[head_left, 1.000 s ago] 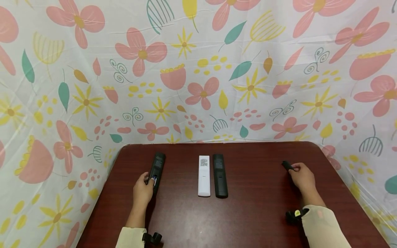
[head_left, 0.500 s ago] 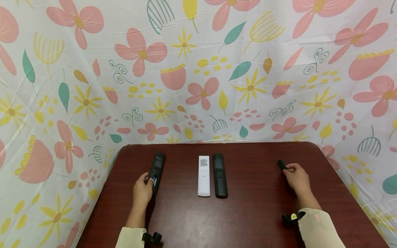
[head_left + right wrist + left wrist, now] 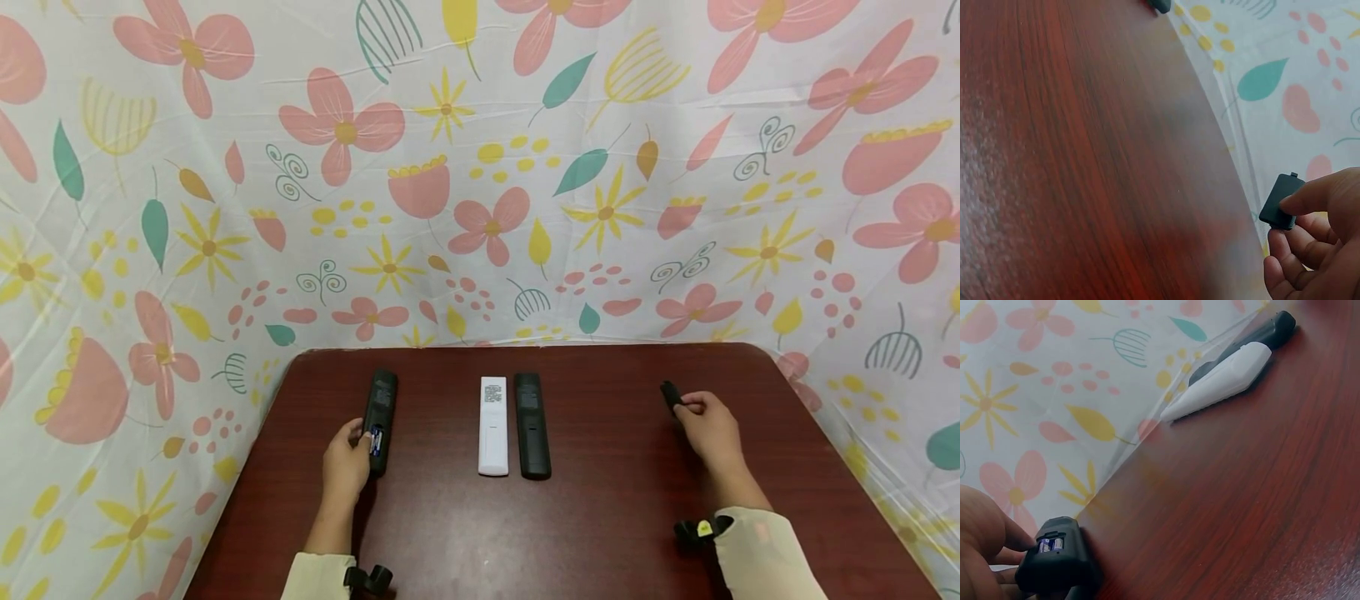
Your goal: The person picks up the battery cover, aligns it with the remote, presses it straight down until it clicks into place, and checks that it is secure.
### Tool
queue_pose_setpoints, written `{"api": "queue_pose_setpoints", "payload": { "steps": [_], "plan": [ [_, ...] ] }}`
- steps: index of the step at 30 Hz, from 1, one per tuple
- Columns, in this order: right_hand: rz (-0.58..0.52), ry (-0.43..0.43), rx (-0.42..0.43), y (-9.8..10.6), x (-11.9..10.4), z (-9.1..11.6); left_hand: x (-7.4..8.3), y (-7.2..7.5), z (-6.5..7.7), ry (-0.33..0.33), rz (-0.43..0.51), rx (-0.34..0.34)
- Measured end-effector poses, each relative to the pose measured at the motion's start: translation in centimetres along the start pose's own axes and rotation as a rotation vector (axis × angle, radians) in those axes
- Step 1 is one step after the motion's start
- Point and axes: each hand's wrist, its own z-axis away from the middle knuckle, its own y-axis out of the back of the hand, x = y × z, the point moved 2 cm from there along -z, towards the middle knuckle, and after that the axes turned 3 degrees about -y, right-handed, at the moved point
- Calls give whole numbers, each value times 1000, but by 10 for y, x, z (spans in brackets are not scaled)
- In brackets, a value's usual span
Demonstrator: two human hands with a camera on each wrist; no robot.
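Observation:
At the table's left side my left hand [image 3: 347,458] grips the edge of a black remote control [image 3: 383,400], thumb on one side. Its back faces up and the battery compartment is uncovered, with batteries [image 3: 1051,544] showing inside in the left wrist view. Over on the right, my right hand [image 3: 711,427] pinches a small black battery cover [image 3: 1282,201] between thumb and fingers. A little tab sticks out from one end of that cover in the right wrist view.
A white remote [image 3: 493,433] and another black remote [image 3: 532,429] lie face down side by side mid-table, their backs covered. The dark red wooden table [image 3: 615,500] meets a flowered curtain [image 3: 480,167] at its far edge.
My right hand has moved a little to the left with the battery cover. The left hand keeps its grip on the remote, which has turned slightly, showing more of its batteries.

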Motion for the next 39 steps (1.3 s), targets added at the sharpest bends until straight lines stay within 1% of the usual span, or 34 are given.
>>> {"api": "queue_pose_setpoints", "payload": {
  "steps": [13, 20, 26, 31, 36, 39],
  "plan": [
    [-14, 11, 4, -3, -8, 6, 8, 0, 5, 49, 114, -38],
    [-33, 10, -9, -5, -12, 9, 12, -1, 6, 55, 159, -51],
    [-44, 20, -8, -7, -15, 12, 14, -4, 7, 47, 205, -59],
    [-43, 42, -9, -7, -19, 15, 15, -8, 7, 57, 242, -66],
    [-41, 55, -14, -9, -23, 18, 16, -12, 8, 75, 288, -90],
    [-54, 60, -17, -11, -25, 20, 18, -15, 9, 74, 319, -105]
  ]
}}
